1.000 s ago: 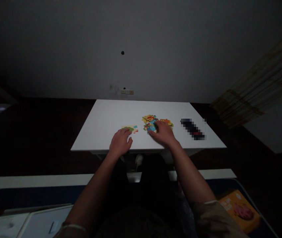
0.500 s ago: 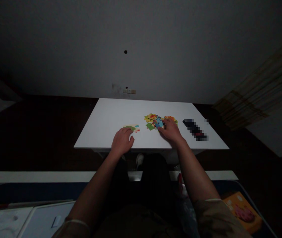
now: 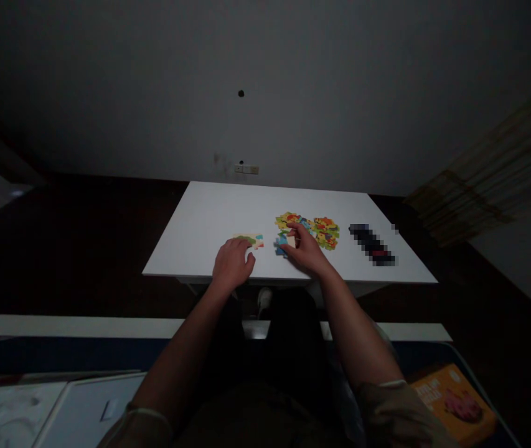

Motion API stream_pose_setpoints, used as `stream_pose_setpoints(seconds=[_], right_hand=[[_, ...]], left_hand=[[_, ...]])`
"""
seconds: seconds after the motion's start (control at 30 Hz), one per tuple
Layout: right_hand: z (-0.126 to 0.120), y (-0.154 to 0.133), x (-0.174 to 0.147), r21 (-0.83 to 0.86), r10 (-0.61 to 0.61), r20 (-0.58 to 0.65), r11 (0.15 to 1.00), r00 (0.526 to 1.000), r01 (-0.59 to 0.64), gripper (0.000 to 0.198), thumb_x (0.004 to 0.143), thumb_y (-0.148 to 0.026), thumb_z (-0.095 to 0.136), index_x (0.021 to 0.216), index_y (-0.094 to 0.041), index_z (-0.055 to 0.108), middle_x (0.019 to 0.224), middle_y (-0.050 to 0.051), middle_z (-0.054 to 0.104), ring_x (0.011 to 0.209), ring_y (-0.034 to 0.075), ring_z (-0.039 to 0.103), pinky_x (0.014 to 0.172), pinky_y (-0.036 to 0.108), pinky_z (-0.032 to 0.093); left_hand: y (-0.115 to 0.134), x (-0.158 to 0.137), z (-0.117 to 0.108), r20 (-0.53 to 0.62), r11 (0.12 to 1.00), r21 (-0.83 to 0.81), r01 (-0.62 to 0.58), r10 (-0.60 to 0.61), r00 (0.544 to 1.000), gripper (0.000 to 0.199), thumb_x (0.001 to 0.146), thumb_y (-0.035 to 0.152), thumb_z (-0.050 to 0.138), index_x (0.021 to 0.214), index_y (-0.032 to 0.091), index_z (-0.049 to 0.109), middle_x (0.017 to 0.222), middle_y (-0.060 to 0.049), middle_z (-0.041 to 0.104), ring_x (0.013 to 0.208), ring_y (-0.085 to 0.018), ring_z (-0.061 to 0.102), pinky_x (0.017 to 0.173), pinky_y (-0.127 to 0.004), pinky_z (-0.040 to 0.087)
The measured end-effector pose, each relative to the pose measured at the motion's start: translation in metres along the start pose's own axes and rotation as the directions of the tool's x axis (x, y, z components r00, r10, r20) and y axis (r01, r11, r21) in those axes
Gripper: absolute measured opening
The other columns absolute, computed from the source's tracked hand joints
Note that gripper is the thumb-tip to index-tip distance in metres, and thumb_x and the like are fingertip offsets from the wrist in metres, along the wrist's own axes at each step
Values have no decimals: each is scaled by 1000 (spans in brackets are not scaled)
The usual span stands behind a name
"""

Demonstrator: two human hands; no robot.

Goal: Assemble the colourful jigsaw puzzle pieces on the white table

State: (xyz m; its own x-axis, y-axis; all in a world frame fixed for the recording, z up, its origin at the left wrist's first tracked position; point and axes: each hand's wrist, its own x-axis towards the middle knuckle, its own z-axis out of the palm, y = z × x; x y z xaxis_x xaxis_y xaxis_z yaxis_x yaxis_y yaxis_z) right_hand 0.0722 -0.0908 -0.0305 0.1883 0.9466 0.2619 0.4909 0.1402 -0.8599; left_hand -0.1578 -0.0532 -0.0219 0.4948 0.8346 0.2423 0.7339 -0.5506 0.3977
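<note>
My left hand [image 3: 232, 264] lies on the white table, its fingers flat over the near-left part of some joined jigsaw pieces [image 3: 254, 239] in green, cream and light blue. To the right, my right hand [image 3: 309, 250] pinches a blue jigsaw piece [image 3: 282, 244] between thumb and fingers, at or just over the tabletop. Just beyond and right of that hand is a pile of colourful jigsaw pieces [image 3: 327, 231], mostly yellow, green and orange. My right fingers hide part of the pile.
The white table [image 3: 209, 208] stands before a grey wall. A dark, pixelated object [image 3: 371, 244] lies near its right edge. Below, an orange box [image 3: 456, 401] is at my right and white flat boxes or boards [image 3: 85, 407] at my left. A curtain [image 3: 465, 193] hangs at right.
My right hand has moved left and toward me, drawing the blue jigsaw piece off the pile. My left hand stays on the joined pieces. The view has shifted slightly.
</note>
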Motion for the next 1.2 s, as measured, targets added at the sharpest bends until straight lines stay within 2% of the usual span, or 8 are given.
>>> stream_pose_setpoints(seconds=[0.1, 0.17, 0.4, 0.57, 0.67, 0.83, 1.0, 1.2], right_hand=[[15, 4, 3, 93, 32, 43, 995, 999, -36, 57, 69, -30, 69, 123, -26, 49, 88, 1, 64, 74, 19, 62, 67, 35, 54], [19, 7, 5, 113, 55, 38, 992, 998, -59, 55, 68, -31, 71, 119, -26, 50, 88, 2, 64, 71, 18, 61, 66, 35, 54], [19, 15, 6, -37, 66, -67, 997, 996, -69, 61, 59, -36, 78, 115, -25, 55, 102, 4, 61, 67, 15, 55, 66, 35, 53], [21, 15, 3, 127, 76, -16, 989, 997, -74, 50, 71, -37, 68, 117, -25, 53, 98, 5, 65, 70, 17, 60, 69, 36, 54], [21, 13, 1, 145, 36, -22, 989, 999, -32, 40, 80, -36, 58, 119, -25, 53, 98, 5, 67, 83, 19, 64, 80, 39, 53], [19, 15, -1, -26, -47, -71, 999, 996, 45, 32, 88, -29, 43, 116, -26, 56, 96, 3, 68, 89, 21, 63, 85, 42, 50], [17, 15, -4, -283, -137, -79, 953, 987, 110, 25, 84, -21, 43, 101, -24, 61, 93, 7, 66, 90, 25, 60, 86, 44, 48], [15, 5, -5, -326, -205, -139, 933, 969, 151, 20, 81, -26, 52, 99, -23, 59, 103, 8, 62, 100, 25, 57, 90, 42, 46]], left_hand=[[-1, -1, 0, -21, 1000, 0, -17, 17, 1000, 33, 88, 26, 42, 117, 22, 57, 125, -7, 58, 118, -26, 47, 104, -41, 34], [-2, -1, -1, -21, 1000, -1, -26, 26, 999, 32, 88, 26, 42, 115, 22, 58, 124, -8, 58, 118, -27, 47, 104, -41, 35], [0, -2, -3, 4, 1000, 3, 13, -13, 1000, 31, 88, 27, 43, 115, 25, 58, 126, -5, 57, 120, -26, 46, 105, -41, 35], [0, -2, -3, 1, 1000, -12, 13, -13, 1000, 31, 88, 26, 43, 115, 24, 58, 127, -5, 56, 121, -26, 45, 105, -41, 34], [1, -1, -3, 5, 1000, 12, 21, -21, 1000, 31, 87, 24, 44, 114, 25, 59, 127, -5, 57, 120, -25, 46, 104, -41, 35], [1, -1, -3, -15, 999, 39, 8, -7, 1000, 31, 86, 23, 45, 113, 24, 61, 127, -5, 58, 119, -25, 48, 104, -40, 35], [2, -2, -2, -35, 998, 56, 14, -12, 999, 31, 86, 23, 45, 112, 24, 61, 126, -5, 58, 119, -24, 48, 104, -39, 36], [3, -3, -2, -28, 996, 80, 26, -24, 999, 31, 87, 23, 44, 113, 25, 60, 127, -5, 58, 119, -24, 48, 103, -41, 36]])
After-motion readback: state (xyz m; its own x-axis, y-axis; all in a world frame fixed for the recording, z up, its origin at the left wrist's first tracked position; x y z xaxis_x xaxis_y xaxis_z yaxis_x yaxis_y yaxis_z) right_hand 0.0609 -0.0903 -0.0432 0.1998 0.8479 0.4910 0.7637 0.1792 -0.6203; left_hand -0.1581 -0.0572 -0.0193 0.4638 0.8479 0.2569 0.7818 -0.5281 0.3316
